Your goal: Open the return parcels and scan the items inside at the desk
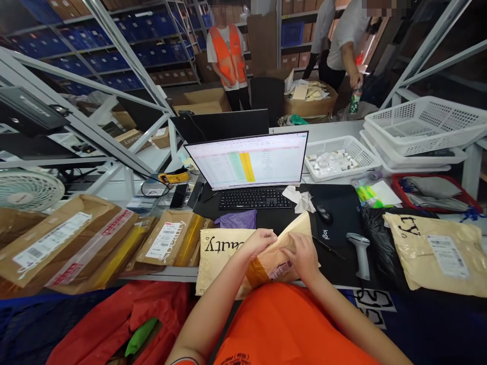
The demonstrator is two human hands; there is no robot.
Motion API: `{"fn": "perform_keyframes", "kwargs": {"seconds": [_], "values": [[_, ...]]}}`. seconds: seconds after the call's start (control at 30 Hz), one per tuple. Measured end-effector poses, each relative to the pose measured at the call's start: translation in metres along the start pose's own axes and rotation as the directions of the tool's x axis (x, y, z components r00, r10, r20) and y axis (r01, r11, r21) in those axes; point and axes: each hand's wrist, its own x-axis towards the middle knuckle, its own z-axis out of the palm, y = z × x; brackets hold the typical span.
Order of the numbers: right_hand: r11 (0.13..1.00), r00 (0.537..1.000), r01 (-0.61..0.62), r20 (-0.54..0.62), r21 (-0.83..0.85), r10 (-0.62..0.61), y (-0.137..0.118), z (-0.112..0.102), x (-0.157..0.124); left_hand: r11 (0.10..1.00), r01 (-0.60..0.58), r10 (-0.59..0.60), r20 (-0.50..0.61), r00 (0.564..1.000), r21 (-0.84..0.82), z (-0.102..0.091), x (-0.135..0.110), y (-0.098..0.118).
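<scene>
Tan padded envelope (274,266) pinched between left hand (259,242) and right hand (303,256), close together; brown parcels (64,243) lie piled on the surface (163,274) nearby.

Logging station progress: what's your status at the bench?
Left hand and right hand holding kraft mailer. Cream printed mailer underneath. Handheld barcode scanner off to the right.

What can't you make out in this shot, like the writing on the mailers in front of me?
Head view only:
- Printed word on the cream mailer: partly hidden by the left hand and the tan mailer.
- Label on the tan mailer: too small and tilted to read.
- Spreadsheet on the monitor: text too small to read.
</scene>
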Motion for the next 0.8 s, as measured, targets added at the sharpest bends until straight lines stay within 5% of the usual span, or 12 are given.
{"fn": "perform_keyframes", "kwargs": {"seconds": [0.1,0.4,0.6,0.8], "values": [[0.998,0.998,-0.057,-0.019,-0.023,0.056,0.002,0.009,-0.005,0.999,-0.036,0.036,0.001,0.999,0.04,0.001,0.0,-0.002],[0.985,0.989,0.148,0.001,0.088,-0.149,0.008,0.015,-0.004,0.946,-0.004,-0.028,0.094,0.995,0.323,0.009,0.003,-0.001],[0.982,0.989,0.146,0.002,0.12,-0.148,0.002,0.008,-0.006,0.809,-0.263,0.174,0.214,0.961,0.525,0.018,0.011,0.011],[0.96,0.988,0.134,0.04,0.245,-0.148,0.004,0.002,-0.011,0.789,-0.289,0.234,0.169,0.957,0.542,0.023,0.024,0.014]]}}
